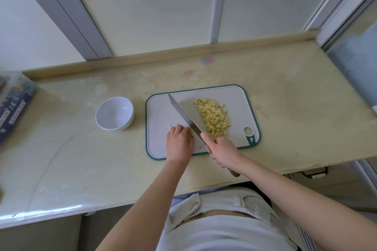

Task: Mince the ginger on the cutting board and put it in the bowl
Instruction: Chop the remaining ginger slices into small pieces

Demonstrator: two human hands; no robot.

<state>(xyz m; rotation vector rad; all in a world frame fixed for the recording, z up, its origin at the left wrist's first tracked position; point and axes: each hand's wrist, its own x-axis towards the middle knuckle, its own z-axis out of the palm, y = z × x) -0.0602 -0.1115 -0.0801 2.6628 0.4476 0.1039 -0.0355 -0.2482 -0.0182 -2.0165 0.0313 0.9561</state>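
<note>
White clothing (224, 230) is seen lowest, with two bare forearms stretched to the cutting board (234, 96). The knife (183, 116) is gripped at its handle by the right hand (222, 153), fingers closed round it; the blade is pointed away and leftward. The left hand (179, 142) is placed just left of the blade, its fingers curled down on the unchopped ginger (190, 133), mostly hidden. The chopped ginger (213, 117) is heaped on the board beyond the right hand. The bowl (114, 113) is set on the counter (81, 159), left of the left hand, apart from the board.
</note>
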